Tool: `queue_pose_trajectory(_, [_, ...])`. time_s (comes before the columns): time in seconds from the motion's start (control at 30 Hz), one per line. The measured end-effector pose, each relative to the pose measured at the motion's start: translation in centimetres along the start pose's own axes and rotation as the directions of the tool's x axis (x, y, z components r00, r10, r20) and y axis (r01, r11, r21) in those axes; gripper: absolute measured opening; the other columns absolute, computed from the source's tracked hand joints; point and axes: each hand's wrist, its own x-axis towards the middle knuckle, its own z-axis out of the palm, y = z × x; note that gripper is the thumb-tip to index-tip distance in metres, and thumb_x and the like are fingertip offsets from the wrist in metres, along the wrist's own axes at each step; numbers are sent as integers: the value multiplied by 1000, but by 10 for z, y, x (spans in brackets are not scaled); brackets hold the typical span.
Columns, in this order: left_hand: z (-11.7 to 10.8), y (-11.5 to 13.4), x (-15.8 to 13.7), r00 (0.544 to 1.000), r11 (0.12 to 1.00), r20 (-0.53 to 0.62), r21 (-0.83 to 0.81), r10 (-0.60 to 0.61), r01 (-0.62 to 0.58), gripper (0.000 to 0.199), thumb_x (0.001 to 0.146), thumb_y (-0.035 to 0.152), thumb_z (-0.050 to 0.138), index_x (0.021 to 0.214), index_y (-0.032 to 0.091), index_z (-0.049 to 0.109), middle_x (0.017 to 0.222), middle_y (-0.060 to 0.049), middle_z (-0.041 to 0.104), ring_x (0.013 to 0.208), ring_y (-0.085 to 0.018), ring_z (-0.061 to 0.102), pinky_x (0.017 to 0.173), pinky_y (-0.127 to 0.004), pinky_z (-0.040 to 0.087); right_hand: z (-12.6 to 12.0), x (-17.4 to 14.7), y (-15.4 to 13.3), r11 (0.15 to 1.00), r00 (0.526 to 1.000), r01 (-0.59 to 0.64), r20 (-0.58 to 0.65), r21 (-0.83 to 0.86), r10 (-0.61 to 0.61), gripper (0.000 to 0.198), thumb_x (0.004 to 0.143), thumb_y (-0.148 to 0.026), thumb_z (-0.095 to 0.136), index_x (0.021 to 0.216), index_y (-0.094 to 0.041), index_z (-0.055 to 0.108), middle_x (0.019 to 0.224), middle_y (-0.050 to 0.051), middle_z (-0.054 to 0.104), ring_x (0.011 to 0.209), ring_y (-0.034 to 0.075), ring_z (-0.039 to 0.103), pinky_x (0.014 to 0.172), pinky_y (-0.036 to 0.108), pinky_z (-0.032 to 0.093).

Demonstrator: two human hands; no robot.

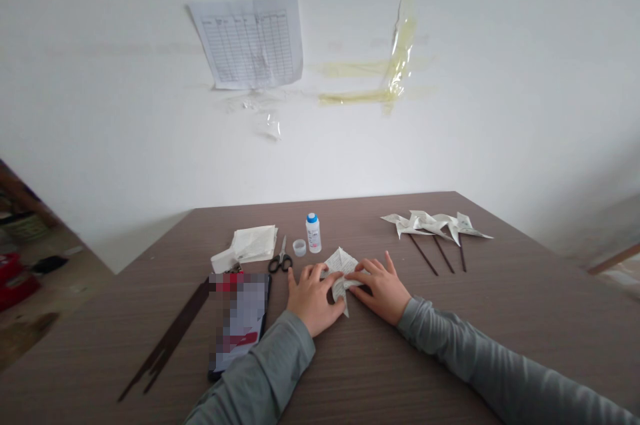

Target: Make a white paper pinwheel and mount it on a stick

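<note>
A printed paper sheet, partly folded into pinwheel-like points, lies on the table in front of me. My left hand grips its left side, fingers curled over the edge and thumb near the lower point. From the right, my right hand pinches the paper near its middle. Both hands hide part of the folds. Just beyond the left hand are black-handled scissors, a small round clear cap and a white glue bottle with a blue top.
Three paper pinwheels on dark sticks lie at the back right. A stack of cut paper sits at the back left. A phone lies by my left forearm, beside several dark sticks. The wall rises behind the table.
</note>
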Motion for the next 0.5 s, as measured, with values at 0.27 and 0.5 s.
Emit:
queue_pose_trajectory(0.27, [1, 2, 0, 1000, 1000, 19, -17, -23, 23, 63, 107, 31, 90, 169, 43, 91, 182, -14, 79, 177, -51, 65, 157, -98, 30, 3, 2, 1, 998, 999, 31, -28, -61, -33, 29, 120, -40, 79, 135, -49, 102, 133, 9, 93, 133, 43, 89, 146, 86, 55])
queue_pose_trajectory(0.5, [4, -1, -2, 1000, 1000, -24, -15, -8, 8, 68, 107, 30, 91, 174, 45, 86, 180, -11, 81, 174, -47, 68, 157, -96, 33, 6, 0, 3, 999, 997, 41, -59, -33, -43, 35, 122, -35, 77, 140, -51, 101, 131, 9, 95, 131, 43, 91, 149, 90, 51])
